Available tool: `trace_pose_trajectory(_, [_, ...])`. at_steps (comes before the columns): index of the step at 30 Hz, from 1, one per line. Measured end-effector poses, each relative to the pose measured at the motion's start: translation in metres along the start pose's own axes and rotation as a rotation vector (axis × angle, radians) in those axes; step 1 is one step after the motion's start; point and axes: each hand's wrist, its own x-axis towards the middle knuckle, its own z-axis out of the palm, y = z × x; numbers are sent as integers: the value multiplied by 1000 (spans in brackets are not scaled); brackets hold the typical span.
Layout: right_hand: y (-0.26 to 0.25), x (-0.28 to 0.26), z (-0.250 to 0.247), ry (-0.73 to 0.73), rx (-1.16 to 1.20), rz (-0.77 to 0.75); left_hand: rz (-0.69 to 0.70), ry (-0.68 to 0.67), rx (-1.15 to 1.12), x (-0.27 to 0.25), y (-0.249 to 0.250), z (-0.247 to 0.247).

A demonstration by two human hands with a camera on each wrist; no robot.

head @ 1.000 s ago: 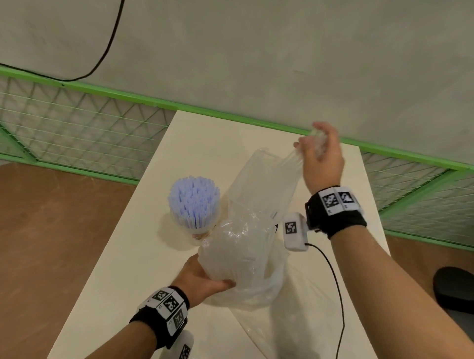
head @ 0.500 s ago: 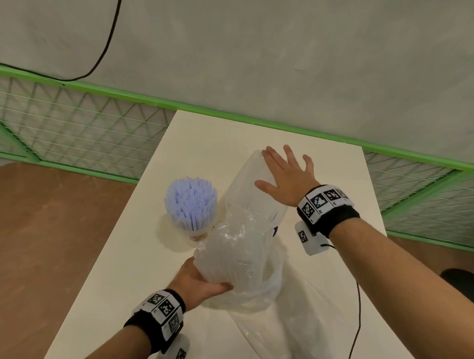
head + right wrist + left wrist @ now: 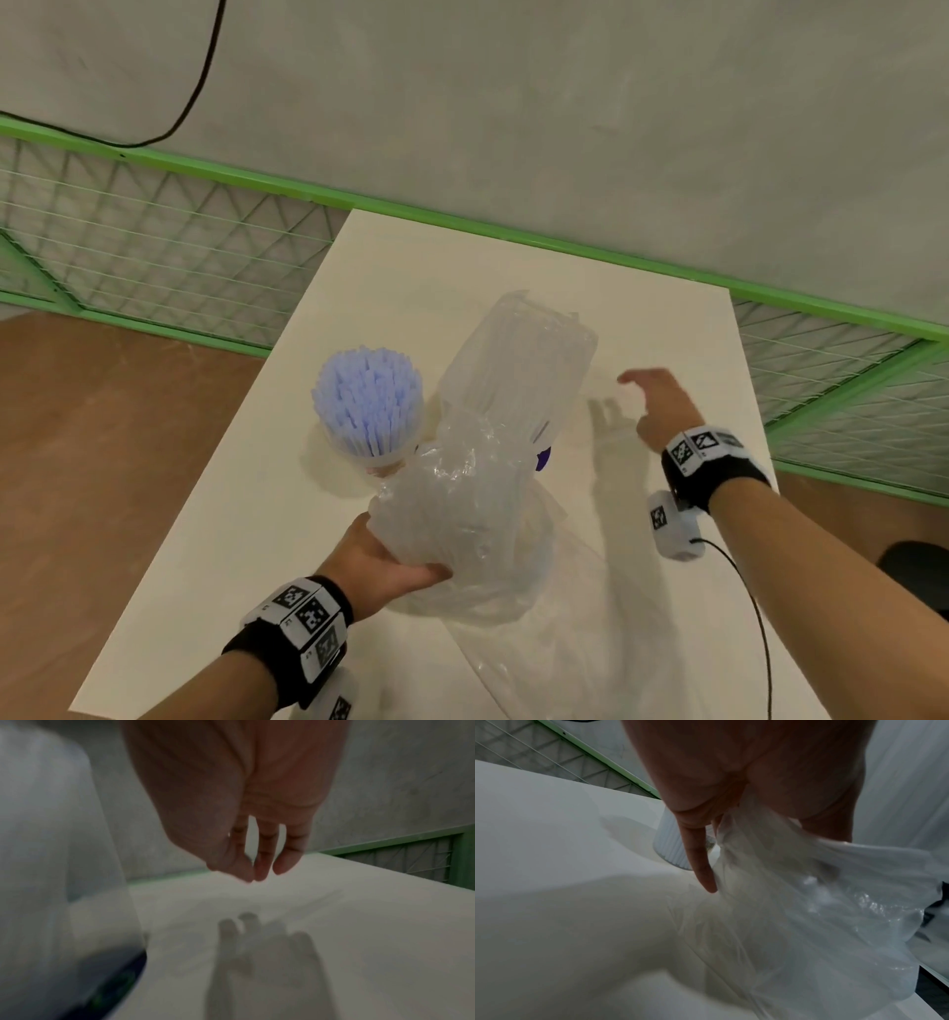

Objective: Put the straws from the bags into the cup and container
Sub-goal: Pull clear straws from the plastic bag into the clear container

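A clear cup [image 3: 382, 459] packed with pale blue straws [image 3: 367, 401] stands on the white table [image 3: 215, 539]. Right of it, a clear plastic bag [image 3: 513, 380] of pale straws stands upright, its lower part crumpled. My left hand [image 3: 395, 562] grips that crumpled plastic [image 3: 808, 902] from the near side. My right hand [image 3: 655, 406] hovers over the table to the right of the bag, fingers [image 3: 262, 866] relaxed and holding nothing. A dark blue patch [image 3: 543, 459] shows at the bag's right side; what it belongs to is hidden.
A flat, empty clear bag [image 3: 565, 647] lies on the table near its front edge. A green-framed wire fence [image 3: 154, 246] runs behind and beside the table, with a grey wall above. A black cable [image 3: 755, 616] trails from my right wrist.
My right hand let go of the bag's top, passed flat over the bag, then swung right and down, clear of it. My left hand kept its grip on the bag.
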Motion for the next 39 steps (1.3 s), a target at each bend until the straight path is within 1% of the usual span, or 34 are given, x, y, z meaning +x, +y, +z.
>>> trace_pose_trajectory(2, [14, -1, 26, -153, -97, -46, -4, 10, 0, 0, 0, 0])
trace_pose_trajectory(3, [18, -3, 37, -192, -129, -78, -5, 15, 4, -1, 0, 0])
trace_pose_trajectory(5, [21, -8, 54, -225, -179, -129, -7, 18, 18, -2, 1, 1])
trace_pose_trajectory(7, [19, -13, 67, -229, -171, -135, -14, 23, 27, -4, 3, 2])
trace_pose_trajectory(11, [13, -25, 74, -139, -233, -229, -1, 17, 55, -4, 6, 3])
trace_pose_trajectory(13, [6, -28, 60, -21, -220, -230, 1, 12, 61, -5, 7, 3])
trace_pose_trajectory(14, [0, -28, 47, 60, -167, -227, 0, 13, 60, -5, 7, 3])
trace_pose_trajectory(15, [-9, -29, 31, 159, -75, -230, -4, 11, 60, -5, 6, 3])
trace_pose_trajectory(17, [-32, -36, -14, 403, 129, -266, -3, 1, 70, -4, 5, 2])
trace_pose_trajectory(19, [-58, -51, -67, 637, 303, -329, 6, -5, 89, -4, 5, 2])
trace_pose_trajectory(21, [-85, -69, -117, 822, 474, -427, 13, -5, 91, -3, 5, 1])
trace_pose_trajectory(22, [-98, -78, -138, 890, 571, -479, 20, -5, 88, -3, 4, 1])
trace_pose_trajectory(24, [-118, -91, -168, 968, 711, -566, 38, -5, 89, -3, 4, 1])
trace_pose_trajectory(26, [-133, -98, -176, 960, 756, -610, 60, 1, 110, -3, 5, 1])
trace_pose_trajectory(28, [-141, -98, -165, 875, 745, -612, 72, -1, 122, -2, 4, 0])
trace_pose_trajectory(30, [-140, -90, -140, 771, 709, -558, 73, -6, 136, -2, 4, -1])
trace_pose_trajectory(33, [-131, -76, -100, 658, 631, -423, 78, -14, 141, -1, 3, -1])
trace_pose_trajectory(36, [-119, -65, -65, 551, 459, -342, 73, -14, 129, -1, 4, -1])
trace_pose_trajectory(39, [-105, -57, -34, 448, 187, -371, 71, -6, 119, -1, 3, -1])
